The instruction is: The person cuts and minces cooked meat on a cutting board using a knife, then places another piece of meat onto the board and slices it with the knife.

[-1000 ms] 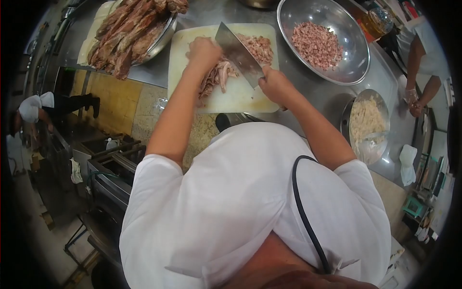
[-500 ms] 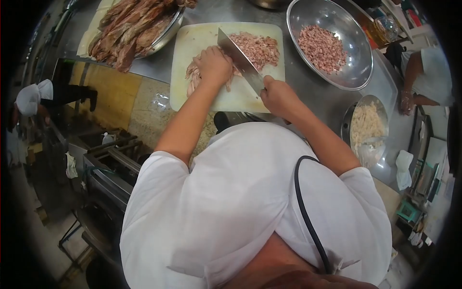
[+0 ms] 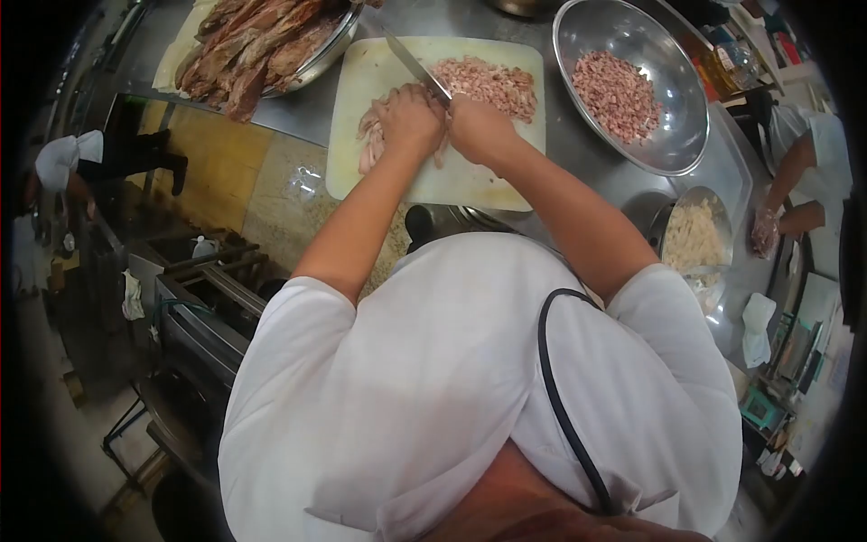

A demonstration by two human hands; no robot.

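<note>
On the white cutting board (image 3: 348, 176), my left hand (image 3: 411, 119) presses down with bent fingers over strips of pale pink meat (image 3: 370, 152), which stick out past it on the left. My right hand (image 3: 480, 134) grips the handle of a wide-bladed kitchen knife (image 3: 417, 67), right beside my left hand. The blade points away and to the left, seen nearly edge-on, and passes just beyond my left fingertips. Finely diced meat (image 3: 492, 86) lies in a heap to the right of the blade. The knife handle is hidden inside my fist.
A large steel bowl (image 3: 679, 135) with diced meat stands right of the board. Long dark pieces of meat (image 3: 257, 50) fill a bowl at the upper left. Lower right, a pan holds pale shreds (image 3: 694, 237). Other people are at the far left and right; one person's hand (image 3: 766, 230) shows.
My right hand has moved left and forward, up against my left hand. The knife has shifted left, its blade turned from broadside to nearly edge-on. My left hand stays on the meat strips.
</note>
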